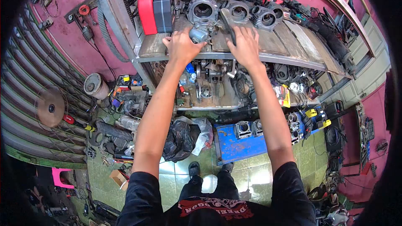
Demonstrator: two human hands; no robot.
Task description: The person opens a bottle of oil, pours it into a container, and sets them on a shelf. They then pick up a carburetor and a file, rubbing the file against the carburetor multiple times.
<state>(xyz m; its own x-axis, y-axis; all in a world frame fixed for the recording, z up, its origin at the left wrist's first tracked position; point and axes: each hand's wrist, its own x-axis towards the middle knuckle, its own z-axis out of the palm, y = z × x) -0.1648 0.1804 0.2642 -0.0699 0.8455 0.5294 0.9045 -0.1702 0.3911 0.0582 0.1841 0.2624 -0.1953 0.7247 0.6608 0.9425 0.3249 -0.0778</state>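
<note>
My left hand [183, 47] is at the front of the upper shelf. Its fingers curl around a silver-grey metal part with a round cylindrical end [197, 34]. To its right, my right hand [246, 47] is closed around the lower end of a long, flat, dark metal bar [227, 20], which points up and away between thumb and fingers. Just behind both hands stands a grey engine casing [202, 9] with a large round hole. Beside it sit more metal engine parts, among them a round housing [238, 13] and a finned cylinder head [264, 17].
A red and dark grey case [157, 10] stands left on the wooden shelf [274, 41]. Engine parts fill the lower shelf [188, 96]. A blue tray [236, 146] with metal cylinders and a black plastic bag [180, 140] lie on the floor. A fan [51, 108] is at left.
</note>
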